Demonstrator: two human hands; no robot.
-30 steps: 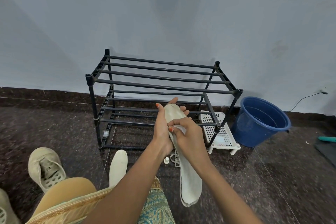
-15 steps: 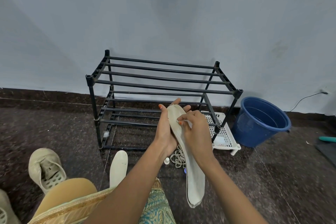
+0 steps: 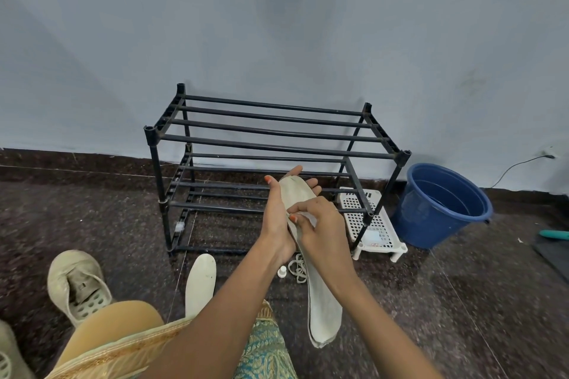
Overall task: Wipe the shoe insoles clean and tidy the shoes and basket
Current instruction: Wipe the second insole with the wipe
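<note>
A pale beige insole point(image 3: 297, 194) stands toe-up in front of the rack. My left hand point(image 3: 275, 218) holds it from behind, thumb on its left edge and fingertips showing past its right edge. My right hand point(image 3: 320, 231) pinches a long pale cloth point(image 3: 323, 314) against the insole's face; the cloth hangs down to near the floor. A second insole point(image 3: 200, 280) lies on the floor by my knee. One beige shoe point(image 3: 78, 283) sits at the left, and another shoe point(image 3: 6, 354) shows at the bottom-left corner. The white perforated basket point(image 3: 369, 221) stands by the rack's right leg.
A black two-tier rack point(image 3: 277, 144) stands against the wall. A blue bucket point(image 3: 443, 203) is to its right. A loose shoelace point(image 3: 297, 268) and a small white cap point(image 3: 281, 271) lie under my hands. A green object point(image 3: 554, 234) and a dark mat point(image 3: 557, 255) lie at the far right.
My right hand slid the cloth up the insole towards the toe, then back down to the middle. My left hand kept the insole nearly still.
</note>
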